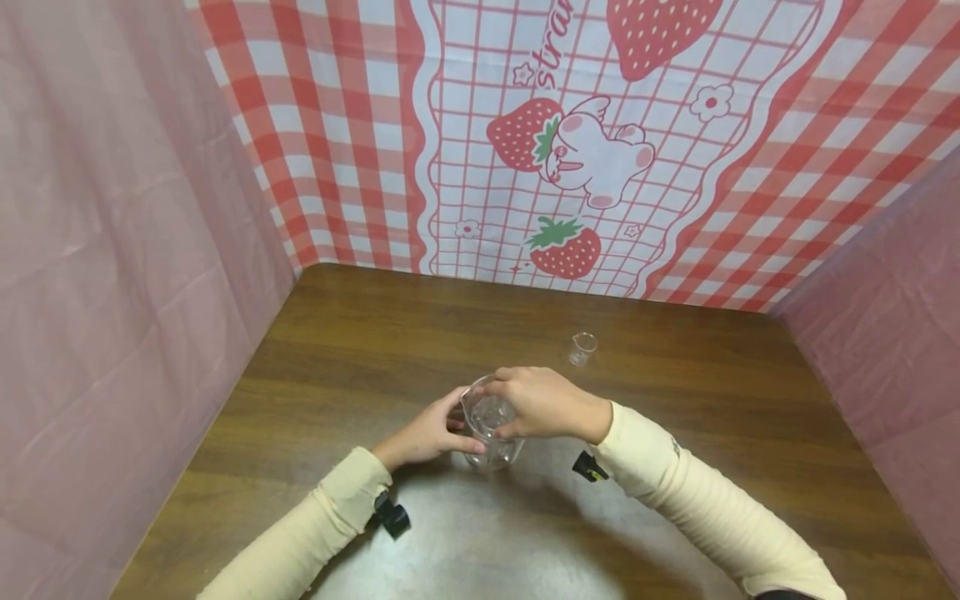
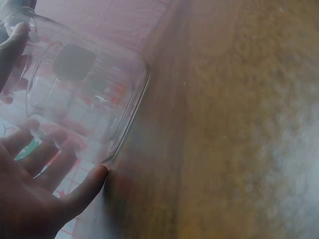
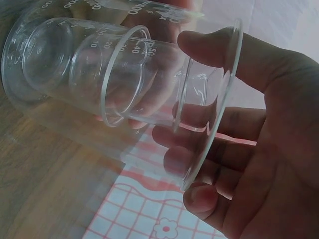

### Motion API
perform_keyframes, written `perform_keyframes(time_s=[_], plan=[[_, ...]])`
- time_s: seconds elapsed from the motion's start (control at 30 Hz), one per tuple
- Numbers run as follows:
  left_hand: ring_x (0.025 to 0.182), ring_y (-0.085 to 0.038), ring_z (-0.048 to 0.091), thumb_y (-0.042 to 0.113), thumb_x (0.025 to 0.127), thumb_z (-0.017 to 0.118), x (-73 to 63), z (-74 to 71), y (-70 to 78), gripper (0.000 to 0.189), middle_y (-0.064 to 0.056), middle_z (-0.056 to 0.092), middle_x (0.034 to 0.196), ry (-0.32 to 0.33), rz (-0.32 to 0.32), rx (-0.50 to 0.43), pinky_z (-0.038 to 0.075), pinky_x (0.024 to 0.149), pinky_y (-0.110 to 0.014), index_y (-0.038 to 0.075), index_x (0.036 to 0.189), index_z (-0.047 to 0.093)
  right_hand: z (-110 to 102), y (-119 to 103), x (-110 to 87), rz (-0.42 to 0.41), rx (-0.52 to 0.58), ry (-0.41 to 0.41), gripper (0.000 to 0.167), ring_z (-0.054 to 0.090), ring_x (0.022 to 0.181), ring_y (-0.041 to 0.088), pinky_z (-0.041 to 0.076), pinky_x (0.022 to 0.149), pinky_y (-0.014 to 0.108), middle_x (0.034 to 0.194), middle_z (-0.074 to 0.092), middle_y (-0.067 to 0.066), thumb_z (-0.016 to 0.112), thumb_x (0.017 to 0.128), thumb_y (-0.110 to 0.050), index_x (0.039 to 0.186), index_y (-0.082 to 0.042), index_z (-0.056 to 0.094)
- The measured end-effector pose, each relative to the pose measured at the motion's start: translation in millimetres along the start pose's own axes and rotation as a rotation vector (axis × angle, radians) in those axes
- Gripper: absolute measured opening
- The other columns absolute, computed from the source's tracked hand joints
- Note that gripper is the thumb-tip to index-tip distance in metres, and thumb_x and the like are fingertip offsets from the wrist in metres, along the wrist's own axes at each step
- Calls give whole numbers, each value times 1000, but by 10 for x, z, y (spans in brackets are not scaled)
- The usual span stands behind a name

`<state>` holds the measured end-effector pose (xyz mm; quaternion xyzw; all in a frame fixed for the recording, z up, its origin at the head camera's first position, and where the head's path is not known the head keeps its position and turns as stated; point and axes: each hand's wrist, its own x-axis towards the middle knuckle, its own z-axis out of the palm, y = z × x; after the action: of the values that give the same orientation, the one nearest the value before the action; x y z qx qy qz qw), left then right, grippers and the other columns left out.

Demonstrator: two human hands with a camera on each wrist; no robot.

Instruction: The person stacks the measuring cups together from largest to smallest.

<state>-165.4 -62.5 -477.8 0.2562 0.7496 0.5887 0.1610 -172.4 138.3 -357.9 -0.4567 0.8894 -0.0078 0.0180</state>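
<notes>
A large clear glass beaker [image 1: 498,456] stands on the wooden table, with smaller beakers nested in it. My left hand [image 1: 429,433] holds its left side, thumb at the near wall and fingers round the far side. In the right wrist view, a medium beaker [image 3: 47,59] sits inside the large one, and a small beaker [image 3: 164,56] marked up to 50 sits partly within the medium one. My right hand [image 1: 551,404] reaches into the large beaker's mouth from above. Its thumb and fingers pinch the small beaker near its rim.
Another tiny glass beaker [image 1: 582,350] stands on the table [image 1: 375,333] beyond my right hand. A strawberry-patterned checked cloth [image 1: 465,150] hangs at the back. Pink curtains [image 1: 112,250] flank both sides.
</notes>
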Motion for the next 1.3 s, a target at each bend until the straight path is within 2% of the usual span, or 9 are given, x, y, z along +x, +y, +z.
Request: perform_keyframes(time_s=[0.2, 0.43, 0.8, 1.0, 1.3], plan=[[126, -39, 52, 19, 79, 81, 6, 1, -5, 84, -22, 50, 141, -2, -4, 4, 50, 104, -49, 2, 146, 35, 3, -2, 23, -28, -18, 0, 56, 68, 86, 18, 60, 77, 35, 104, 69, 4, 83, 72, -38, 117, -9, 68], [126, -39, 52, 19, 78, 82, 1, 0, 3, 84, -22, 51, 140, 1, -5, 0, 50, 104, -49, 2, 146, 35, -5, -8, 56, -62, 36, -13, 55, 67, 90, 18, 60, 83, 33, 104, 68, 6, 83, 72, -32, 117, -5, 68], [125, -39, 53, 18, 78, 82, 5, 1, -11, 84, -22, 51, 139, 3, 9, -3, 51, 102, -48, 0, 146, 35, 23, -38, 101, -52, 40, -67, 53, 68, 95, 21, 59, 87, 34, 110, 69, 9, 82, 73, -27, 118, -4, 67], [125, -40, 52, 21, 78, 82, 6, -4, -27, 86, -22, 49, 142, 0, 18, 1, 51, 102, -48, 1, 146, 34, 61, -39, 126, -59, 13, -73, 54, 69, 97, 22, 59, 89, 34, 113, 70, 10, 82, 73, -29, 118, -4, 66], [127, -41, 51, 21, 77, 83, -3, -6, -13, 88, -24, 46, 145, 3, 11, 7, 50, 103, -50, 0, 147, 34, 115, -32, 137, -69, -45, -65, 55, 70, 92, 21, 60, 84, 35, 109, 70, 9, 82, 72, -33, 116, -4, 66]])
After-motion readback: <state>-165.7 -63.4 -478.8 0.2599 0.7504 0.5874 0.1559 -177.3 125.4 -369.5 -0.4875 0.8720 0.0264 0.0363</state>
